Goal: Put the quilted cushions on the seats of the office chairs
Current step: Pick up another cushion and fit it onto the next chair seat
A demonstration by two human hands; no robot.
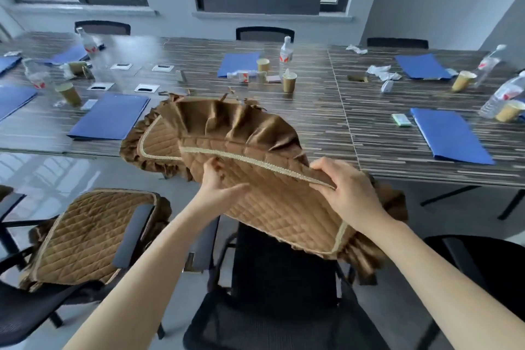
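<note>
Both hands, left hand (pixel 217 185) and right hand (pixel 345 193), grip the quilted cushion (pixel 272 202) directly above the near empty chair seat (pixel 272 321).

My arms are bare to the frame's edge; my left hand (pixel 220 189) and right hand (pixel 348 193) wear nothing.

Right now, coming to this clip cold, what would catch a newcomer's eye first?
The brown quilted cushion with its ruffled edge, held up in mid-frame by the left hand and right hand above a black mesh office chair. Next, the second quilted cushion already lying on the chair at lower left. Behind them runs the long striped conference table, strewn with blue folders, paper cups and water bottles.
</note>
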